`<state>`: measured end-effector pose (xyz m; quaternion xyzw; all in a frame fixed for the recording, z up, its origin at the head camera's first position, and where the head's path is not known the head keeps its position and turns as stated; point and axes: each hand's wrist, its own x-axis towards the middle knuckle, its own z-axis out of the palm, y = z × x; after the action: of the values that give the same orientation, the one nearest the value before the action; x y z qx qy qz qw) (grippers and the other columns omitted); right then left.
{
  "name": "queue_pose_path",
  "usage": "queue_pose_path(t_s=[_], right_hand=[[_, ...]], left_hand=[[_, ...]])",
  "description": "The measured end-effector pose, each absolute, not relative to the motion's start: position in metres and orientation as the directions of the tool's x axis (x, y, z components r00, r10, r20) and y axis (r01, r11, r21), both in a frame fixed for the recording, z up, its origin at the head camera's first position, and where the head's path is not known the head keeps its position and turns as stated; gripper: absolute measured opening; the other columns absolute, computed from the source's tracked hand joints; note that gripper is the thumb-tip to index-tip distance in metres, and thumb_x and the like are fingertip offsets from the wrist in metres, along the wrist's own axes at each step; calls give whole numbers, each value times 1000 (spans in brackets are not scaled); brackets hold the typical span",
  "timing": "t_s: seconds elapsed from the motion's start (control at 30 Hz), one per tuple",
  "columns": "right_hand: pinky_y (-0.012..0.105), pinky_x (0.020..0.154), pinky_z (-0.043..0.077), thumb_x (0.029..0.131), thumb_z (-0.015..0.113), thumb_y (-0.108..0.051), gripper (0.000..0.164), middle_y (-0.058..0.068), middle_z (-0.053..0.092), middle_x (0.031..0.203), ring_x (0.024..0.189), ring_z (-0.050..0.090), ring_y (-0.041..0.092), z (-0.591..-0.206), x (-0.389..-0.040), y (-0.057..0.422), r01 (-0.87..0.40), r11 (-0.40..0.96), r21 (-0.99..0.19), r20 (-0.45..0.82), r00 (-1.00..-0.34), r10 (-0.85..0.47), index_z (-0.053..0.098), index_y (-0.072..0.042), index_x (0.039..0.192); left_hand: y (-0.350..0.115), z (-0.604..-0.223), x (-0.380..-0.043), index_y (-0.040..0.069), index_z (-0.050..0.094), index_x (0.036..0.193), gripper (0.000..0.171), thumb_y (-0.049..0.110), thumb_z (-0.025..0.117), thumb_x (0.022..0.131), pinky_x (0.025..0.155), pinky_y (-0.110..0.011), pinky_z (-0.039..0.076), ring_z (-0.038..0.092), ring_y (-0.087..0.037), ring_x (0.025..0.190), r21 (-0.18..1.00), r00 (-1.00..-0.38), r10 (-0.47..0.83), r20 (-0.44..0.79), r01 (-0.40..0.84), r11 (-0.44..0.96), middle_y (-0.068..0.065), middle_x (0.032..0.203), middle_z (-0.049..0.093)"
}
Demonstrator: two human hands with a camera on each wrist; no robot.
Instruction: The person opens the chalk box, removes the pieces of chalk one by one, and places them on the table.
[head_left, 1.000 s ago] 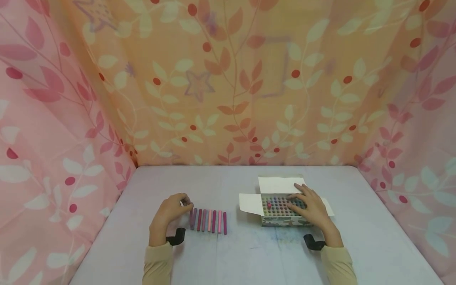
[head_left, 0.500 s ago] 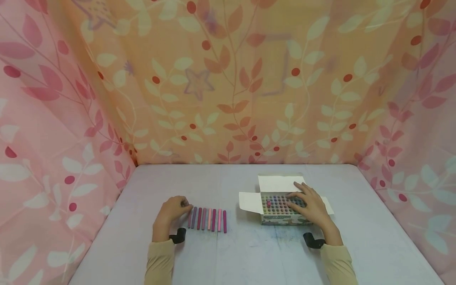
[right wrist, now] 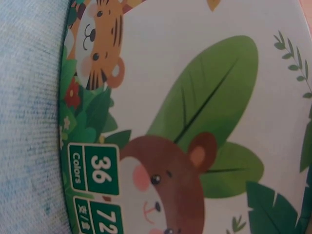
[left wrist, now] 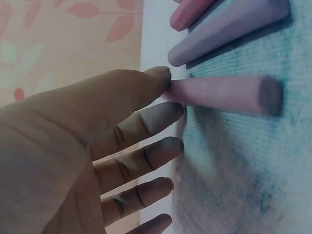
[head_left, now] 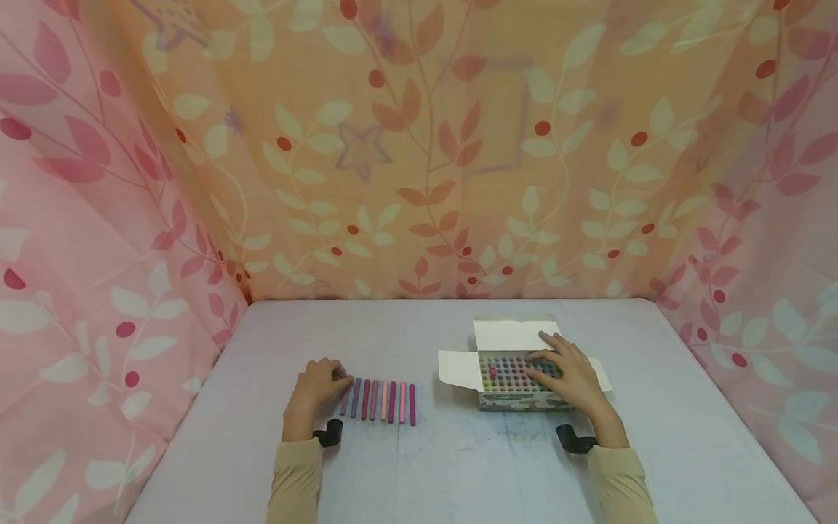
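Observation:
My left hand (head_left: 318, 383) pinches the far end of a dull pink chalk stick (left wrist: 222, 92) between thumb and index finger, its other fingers spread apart. That stick lies slightly slanted on the cloth, at the left end of a row of pink, red and purple chalk sticks (head_left: 383, 402). My right hand (head_left: 576, 377) is over the right part of an open chalk box (head_left: 524, 402), fingers spread; one finger reaches the raised back flap. Several chalk ends fill the box, and one pink stick (head_left: 493, 372) stands higher. The right wrist view shows only the box's printed side (right wrist: 161, 122).
White box flaps (head_left: 460, 371) stick out left, right and back. Bluish smudges mark the white tablecloth (head_left: 458, 466) near the row and in front of the box. A leaf-patterned curtain (head_left: 432, 182) encloses the table's back and sides.
The leftmost chalk stick has come away from its neighbour at the near end and now slants. My left hand has shifted slightly right; the right hand holds its place at the box.

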<state>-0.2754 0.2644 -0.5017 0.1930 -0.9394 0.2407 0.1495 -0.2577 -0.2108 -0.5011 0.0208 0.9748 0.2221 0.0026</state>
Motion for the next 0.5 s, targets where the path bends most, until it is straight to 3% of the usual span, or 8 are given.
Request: queue_pose_path(t_s=[0.5], right_hand=[[64,99,20,77,73,-37,26,15,41,141,132,28,42,-501,-276,264,-441,809,-389,378,-877,-296,68,-24,99]], left_hand=[[-206,-497,-258,12,66,89,20,31,66,83,66,-44,40,47,-25,82,424,-998,35,45,50,904,-4,80,53]])
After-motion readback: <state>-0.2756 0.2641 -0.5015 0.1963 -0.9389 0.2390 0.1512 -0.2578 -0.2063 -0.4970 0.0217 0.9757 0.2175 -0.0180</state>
